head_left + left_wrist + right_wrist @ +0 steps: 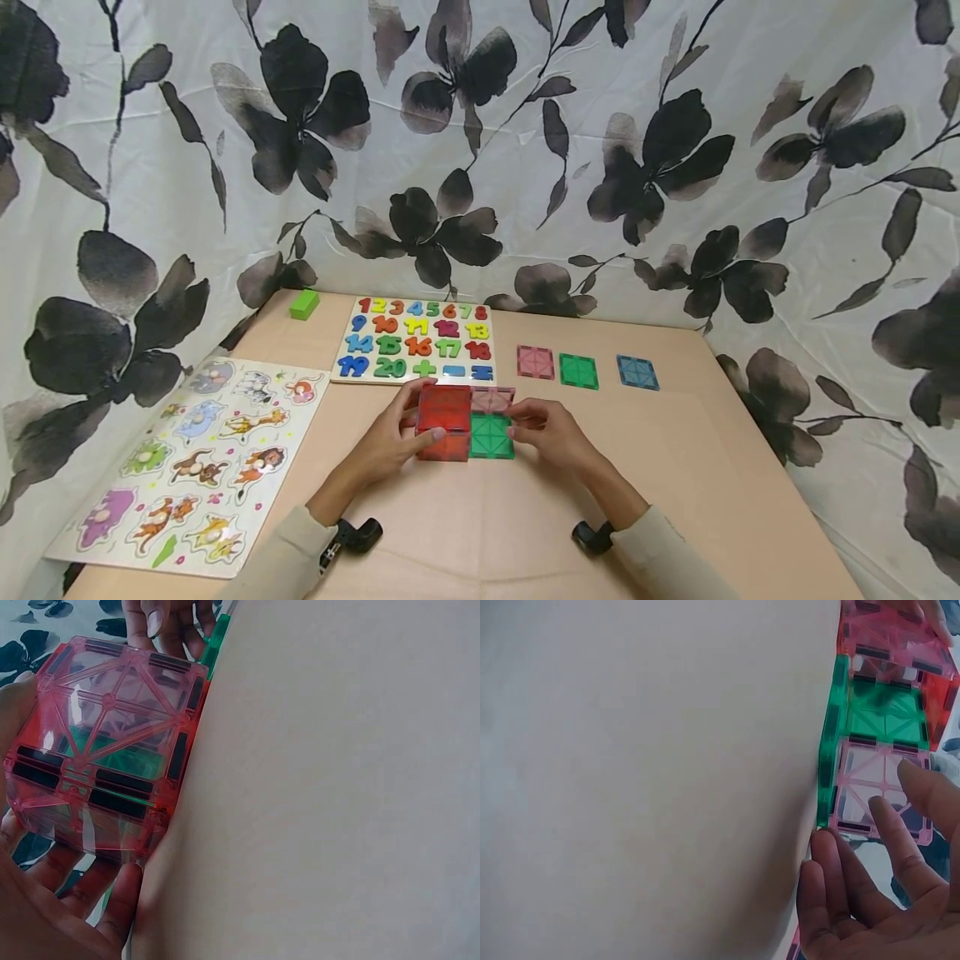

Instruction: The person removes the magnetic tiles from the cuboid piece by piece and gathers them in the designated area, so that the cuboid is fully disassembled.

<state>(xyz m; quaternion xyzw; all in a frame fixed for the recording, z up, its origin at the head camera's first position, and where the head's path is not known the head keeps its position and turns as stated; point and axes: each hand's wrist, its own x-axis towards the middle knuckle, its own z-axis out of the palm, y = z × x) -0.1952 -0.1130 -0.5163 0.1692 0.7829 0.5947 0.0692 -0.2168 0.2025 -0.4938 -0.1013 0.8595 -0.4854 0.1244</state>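
Observation:
Several translucent magnetic tiles stand joined in a box shape, red tiles (444, 408) on the left and a green tile (492, 437) with a pink tile (492, 400) on the right. My left hand (393, 432) grips the red end, thumb in front and fingers round the far side. A pink end wall (112, 712) faces the left wrist view. My right hand (557, 432) is at the opposite end; in the right wrist view its fingertips (881, 810) touch the face of a pink side tile (870, 784), below a green one (885, 712).
Loose pink (536, 362), green (579, 372) and blue (637, 372) tiles lie at the back right. A number puzzle board (337, 375) is just behind the box. An animal puzzle board (270, 492) lies at left, and a green block (303, 305) at the back left corner.

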